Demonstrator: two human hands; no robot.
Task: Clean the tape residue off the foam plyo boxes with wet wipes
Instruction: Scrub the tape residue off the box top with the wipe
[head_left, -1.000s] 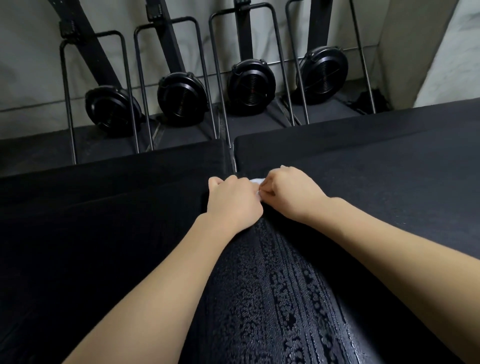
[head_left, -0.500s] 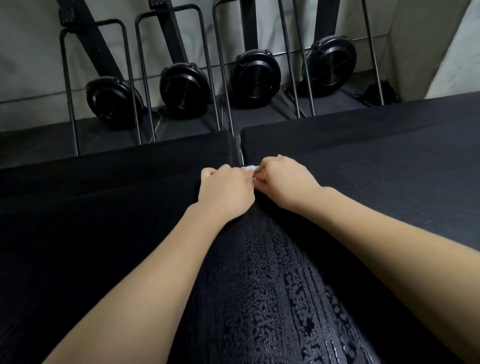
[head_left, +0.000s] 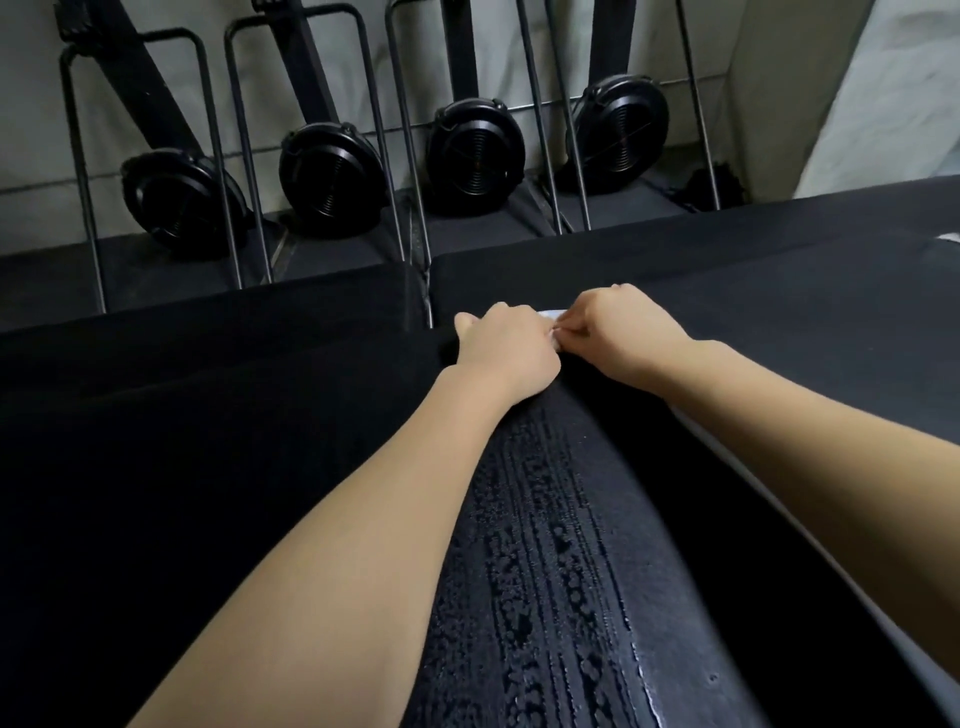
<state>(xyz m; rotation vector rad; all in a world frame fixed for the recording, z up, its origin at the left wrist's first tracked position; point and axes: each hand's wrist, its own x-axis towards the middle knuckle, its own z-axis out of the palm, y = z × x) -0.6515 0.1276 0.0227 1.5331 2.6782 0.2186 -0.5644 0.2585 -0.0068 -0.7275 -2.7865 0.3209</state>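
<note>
Two black foam plyo boxes lie side by side, the left box and the right box, with a seam between them. A wet, beaded streak runs along the seam toward me. My left hand and my right hand meet knuckle to knuckle at the far end of the streak. Both have curled fingers on a white wet wipe, of which only a small edge shows between them. The rest of the wipe is hidden under my hands.
Beyond the boxes, several black rowing machines stand upright against a pale wall, with thin metal frames reaching down to the boxes' far edge. A white strip lies at the right box's far right edge.
Both hands have slid a little farther away along the seam with the wipe, and to the right in the picture. The wet streak behind them looks longer.
</note>
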